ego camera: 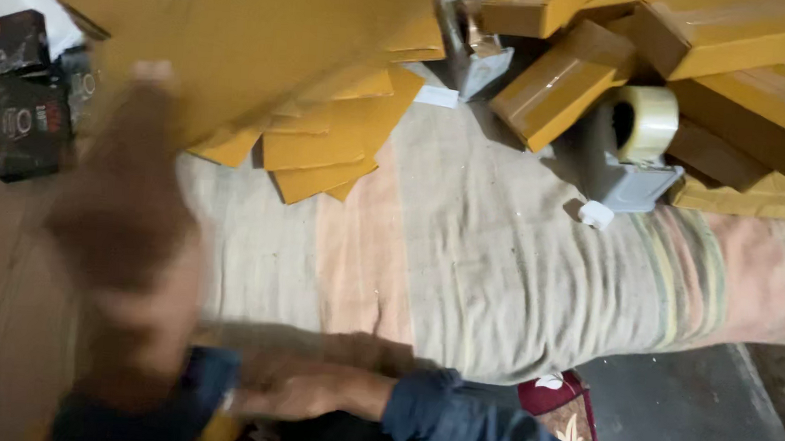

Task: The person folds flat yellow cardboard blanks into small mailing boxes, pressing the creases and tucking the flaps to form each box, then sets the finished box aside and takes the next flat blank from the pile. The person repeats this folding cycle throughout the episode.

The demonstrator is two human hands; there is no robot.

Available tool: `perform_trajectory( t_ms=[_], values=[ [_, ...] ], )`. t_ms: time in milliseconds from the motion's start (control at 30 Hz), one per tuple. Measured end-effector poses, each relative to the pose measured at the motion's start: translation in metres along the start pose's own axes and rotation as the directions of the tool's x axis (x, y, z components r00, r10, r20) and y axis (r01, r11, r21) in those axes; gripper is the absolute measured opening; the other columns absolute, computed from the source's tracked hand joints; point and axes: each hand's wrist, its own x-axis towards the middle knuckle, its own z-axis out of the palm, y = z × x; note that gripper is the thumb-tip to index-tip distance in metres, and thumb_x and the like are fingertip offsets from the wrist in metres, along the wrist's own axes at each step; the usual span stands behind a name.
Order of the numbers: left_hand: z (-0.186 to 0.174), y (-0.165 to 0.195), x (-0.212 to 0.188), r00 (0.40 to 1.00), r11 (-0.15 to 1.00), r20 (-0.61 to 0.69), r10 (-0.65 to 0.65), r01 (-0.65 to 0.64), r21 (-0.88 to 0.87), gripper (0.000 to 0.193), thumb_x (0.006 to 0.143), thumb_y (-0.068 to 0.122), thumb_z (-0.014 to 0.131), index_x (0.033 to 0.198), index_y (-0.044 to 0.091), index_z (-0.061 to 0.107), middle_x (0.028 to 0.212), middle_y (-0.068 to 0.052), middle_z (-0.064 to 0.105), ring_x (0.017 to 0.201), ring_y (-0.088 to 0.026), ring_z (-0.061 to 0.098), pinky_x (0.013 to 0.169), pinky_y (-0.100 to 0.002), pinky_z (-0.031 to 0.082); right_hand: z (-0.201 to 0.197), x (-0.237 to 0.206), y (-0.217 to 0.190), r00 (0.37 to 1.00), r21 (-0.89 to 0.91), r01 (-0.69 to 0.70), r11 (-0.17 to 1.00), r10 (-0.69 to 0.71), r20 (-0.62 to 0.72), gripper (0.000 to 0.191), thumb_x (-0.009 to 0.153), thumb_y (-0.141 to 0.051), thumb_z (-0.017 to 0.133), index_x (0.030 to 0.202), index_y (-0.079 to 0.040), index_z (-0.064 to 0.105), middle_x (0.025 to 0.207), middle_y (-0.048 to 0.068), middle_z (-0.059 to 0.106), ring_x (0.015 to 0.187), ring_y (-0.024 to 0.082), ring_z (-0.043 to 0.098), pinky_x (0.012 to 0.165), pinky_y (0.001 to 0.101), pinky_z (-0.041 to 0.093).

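My left hand [127,202] is a motion blur, stretched up the left side with its fingertips at the lower edge of a large flat brown cardboard sheet [258,36]. Whether it grips the sheet is too blurred to tell. More flat cardboard sheets [324,151] fan out beneath that one. My right hand [298,389] lies low near my lap in a dark blue sleeve, its fingers partly hidden behind my left sleeve. Nothing shows in it.
Taped brown boxes [559,80] pile up at the top right. A grey tape dispenser [636,155] with a clear roll stands beside them, and a second dispenser [478,56] sits behind. Black product boxes [26,126] lie at left. A striped cloth [499,274] covers the surface.
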Motion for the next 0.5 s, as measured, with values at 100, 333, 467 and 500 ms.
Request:
perform_trajectory(
  t_ms=[100,333,467,500],
  values=[
    [0.041,0.064,0.003,0.976,0.979,0.158,0.15,-0.124,-0.161,0.048,0.107,-0.015,0.058,0.152,0.001,0.052,0.139,-0.021,0.068,0.134,-0.038,0.066,0.119,-0.046,0.05,-0.006,-0.008,-0.021,0.96,-0.23,0.264,0.937,-0.232,0.155,0.046,0.104,-0.031,0.059,0.139,-0.001,0.059,0.142,0.021,0.063,0.131,0.034,0.056,0.114,0.0409,0.042],
    [0.081,0.115,-0.086,0.791,0.933,0.556,0.256,-0.052,-0.356,0.054,0.089,0.015,0.063,0.139,-0.002,0.057,0.145,-0.025,0.053,0.137,-0.043,0.047,0.117,-0.056,0.031,-0.107,-0.151,-0.037,0.871,0.04,-0.491,0.87,0.489,0.046,0.039,0.1,-0.024,0.05,0.126,-0.002,0.07,0.101,0.01,0.078,0.079,0.019,0.075,0.072,0.0309,0.063],
    [0.089,0.097,-0.145,0.783,0.838,0.589,0.198,0.176,-0.517,0.061,0.083,0.045,0.077,0.122,0.001,0.061,0.143,-0.025,0.053,0.138,-0.043,0.046,0.116,-0.053,0.033,-0.121,-0.226,-0.031,0.836,0.254,-0.333,0.908,0.409,-0.366,0.031,0.096,-0.019,0.059,0.109,0.004,0.074,0.088,0.015,0.081,0.07,0.018,0.076,0.062,0.032,0.064],
    [0.095,0.088,-0.157,0.787,0.824,0.612,0.079,0.294,-0.485,0.059,0.087,0.043,0.074,0.127,0.001,0.06,0.146,-0.023,0.052,0.14,-0.041,0.046,0.117,-0.051,0.035,-0.084,-0.219,-0.015,0.837,0.258,-0.336,0.906,0.413,-0.358,0.031,0.096,-0.019,0.059,0.109,0.004,0.074,0.088,0.015,0.081,0.07,0.018,0.076,0.062,0.032,0.064]
  ],
)
